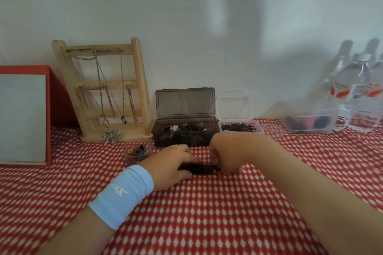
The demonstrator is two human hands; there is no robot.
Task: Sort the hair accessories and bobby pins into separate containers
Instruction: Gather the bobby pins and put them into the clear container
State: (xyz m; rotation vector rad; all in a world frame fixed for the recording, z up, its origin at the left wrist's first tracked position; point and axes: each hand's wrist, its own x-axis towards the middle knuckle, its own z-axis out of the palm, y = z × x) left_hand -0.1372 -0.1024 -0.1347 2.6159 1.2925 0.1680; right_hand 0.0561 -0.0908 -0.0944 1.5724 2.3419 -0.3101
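Gripping the bobby pins [198, 168] with left hand [172, 166] and right hand [227, 154] curled round them, lift the bundle level toward the clear box [259, 128].

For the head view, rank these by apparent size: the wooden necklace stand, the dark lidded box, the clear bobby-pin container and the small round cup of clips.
1. wooden necklace stand
2. dark lidded box
3. clear bobby-pin container
4. small round cup of clips, smallest even though it sits nearest the camera

Light blue wristband [122, 194], white logo, above left hand [170, 168]
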